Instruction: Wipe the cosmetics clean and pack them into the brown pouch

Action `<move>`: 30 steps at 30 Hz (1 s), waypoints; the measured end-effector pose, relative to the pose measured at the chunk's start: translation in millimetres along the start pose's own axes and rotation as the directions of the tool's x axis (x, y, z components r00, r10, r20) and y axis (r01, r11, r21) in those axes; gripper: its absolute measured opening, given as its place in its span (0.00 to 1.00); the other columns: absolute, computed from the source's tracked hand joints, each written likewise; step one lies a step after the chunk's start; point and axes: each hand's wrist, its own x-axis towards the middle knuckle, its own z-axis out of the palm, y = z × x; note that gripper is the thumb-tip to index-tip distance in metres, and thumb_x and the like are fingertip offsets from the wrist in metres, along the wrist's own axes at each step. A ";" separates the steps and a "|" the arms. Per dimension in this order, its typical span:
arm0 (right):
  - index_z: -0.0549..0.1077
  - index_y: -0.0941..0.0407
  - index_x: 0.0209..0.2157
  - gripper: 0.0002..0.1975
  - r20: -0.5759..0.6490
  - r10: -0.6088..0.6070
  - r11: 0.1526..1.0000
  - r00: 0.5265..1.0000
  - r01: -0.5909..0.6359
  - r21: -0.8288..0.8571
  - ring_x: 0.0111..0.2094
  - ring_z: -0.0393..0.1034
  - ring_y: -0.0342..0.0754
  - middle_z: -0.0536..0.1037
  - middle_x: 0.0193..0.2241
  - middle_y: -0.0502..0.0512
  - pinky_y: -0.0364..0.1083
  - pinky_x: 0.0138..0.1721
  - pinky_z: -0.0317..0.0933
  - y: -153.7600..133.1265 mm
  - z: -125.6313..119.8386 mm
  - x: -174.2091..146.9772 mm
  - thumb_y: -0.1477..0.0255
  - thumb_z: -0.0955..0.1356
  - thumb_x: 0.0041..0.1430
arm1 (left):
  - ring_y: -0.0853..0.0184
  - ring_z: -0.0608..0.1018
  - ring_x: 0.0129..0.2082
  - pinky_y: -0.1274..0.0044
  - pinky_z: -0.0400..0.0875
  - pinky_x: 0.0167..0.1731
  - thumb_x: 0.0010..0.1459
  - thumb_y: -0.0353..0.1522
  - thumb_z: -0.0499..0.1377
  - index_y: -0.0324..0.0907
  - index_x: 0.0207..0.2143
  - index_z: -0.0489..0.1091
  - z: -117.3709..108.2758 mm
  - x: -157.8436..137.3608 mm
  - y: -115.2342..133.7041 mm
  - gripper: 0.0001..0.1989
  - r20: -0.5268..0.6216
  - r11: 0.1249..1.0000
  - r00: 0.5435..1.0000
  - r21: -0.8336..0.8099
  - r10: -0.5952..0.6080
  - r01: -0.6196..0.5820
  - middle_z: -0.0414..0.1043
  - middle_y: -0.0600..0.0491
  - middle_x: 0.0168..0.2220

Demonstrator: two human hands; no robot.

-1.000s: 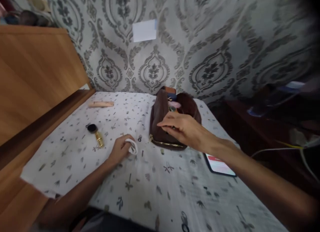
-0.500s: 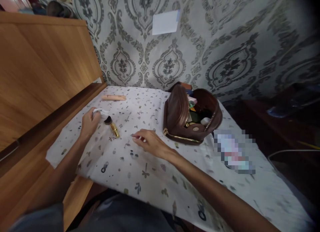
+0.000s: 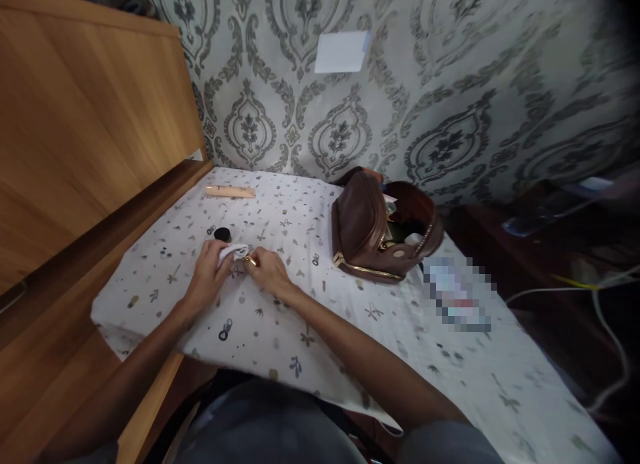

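My left hand [image 3: 207,272] is closed on a small white cloth [image 3: 231,254], folded between thumb and fingers. Close against it, my right hand [image 3: 269,272] grips a small gold tube [image 3: 250,260], with most of the tube hidden by the fingers. The cloth and the tube's end meet or nearly meet; I cannot tell which. Just beyond my left hand sits a small round black thing [image 3: 223,235] on the patterned white tablecloth [image 3: 300,317]. Farther back lies a slim peach-coloured tube or box [image 3: 231,192].
An open brown bag [image 3: 357,221] with several small items inside stands to the right. Beside it is a blurred-out item [image 3: 457,294]. A wooden cabinet [image 3: 95,104] borders the left, and a patterned wall [image 3: 280,117] rises behind. A white cable [image 3: 545,291] runs at the right.
My right hand has moved left and taken the gold tube off the tablecloth. My left hand has come right and nearer with the white cloth, so both hands are now together.
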 end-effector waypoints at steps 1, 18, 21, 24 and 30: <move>0.72 0.57 0.34 0.05 0.001 0.000 0.999 1.000 0.000 0.034 0.38 0.74 0.52 0.79 0.33 0.56 0.46 0.38 0.63 3.5 -3.4 -2.8 0.72 0.65 0.61 | 0.61 0.72 0.42 0.70 0.69 0.43 0.66 0.36 0.51 0.42 0.42 0.66 -3.0 0.6 0.5 0.08 -0.031 1.000 0.999 -0.009 -0.011 0.011 0.66 0.50 0.39; 0.69 0.57 0.24 0.14 0.099 -0.008 0.507 0.995 -0.081 0.858 0.15 0.54 0.35 0.69 0.19 0.45 0.39 0.16 0.41 58.3 -41.5 -84.3 0.62 0.72 0.48 | 0.57 0.80 0.43 0.72 0.70 0.34 0.68 0.42 0.48 0.42 0.53 0.59 16.3 -1.2 49.3 0.17 0.570 0.884 0.739 0.046 0.359 -0.465 0.73 0.44 0.48; 0.69 0.57 0.25 0.18 0.088 -0.027 0.505 0.996 -0.062 0.861 0.16 0.54 0.35 0.70 0.19 0.46 0.39 0.16 0.41 61.4 -39.8 -87.6 0.57 0.73 0.49 | 0.60 0.79 0.32 0.73 0.66 0.31 0.68 0.43 0.46 0.43 0.47 0.63 18.7 1.5 56.8 0.16 0.558 0.904 0.770 0.079 0.309 -0.421 0.75 0.50 0.35; 0.71 0.57 0.27 0.20 0.088 -0.042 0.537 0.995 -0.052 0.842 0.17 0.57 0.36 0.72 0.21 0.47 0.38 0.16 0.43 62.1 -38.8 -90.0 0.53 0.73 0.50 | 0.63 0.73 0.23 0.75 0.62 0.27 0.68 0.42 0.45 0.44 0.39 0.65 23.7 4.6 67.5 0.14 0.466 0.953 0.856 0.077 0.225 -0.292 0.65 0.57 0.22; 0.72 0.57 0.29 0.23 0.049 -0.026 0.567 0.998 -0.025 0.824 0.19 0.61 0.38 0.73 0.23 0.48 0.38 0.17 0.49 64.7 -37.6 -90.7 0.50 0.73 0.49 | 0.68 0.68 0.17 0.77 0.61 0.24 0.67 0.41 0.47 0.45 0.26 0.60 36.8 10.7 78.3 0.17 0.331 0.977 0.943 -0.210 0.040 0.033 0.59 0.60 0.14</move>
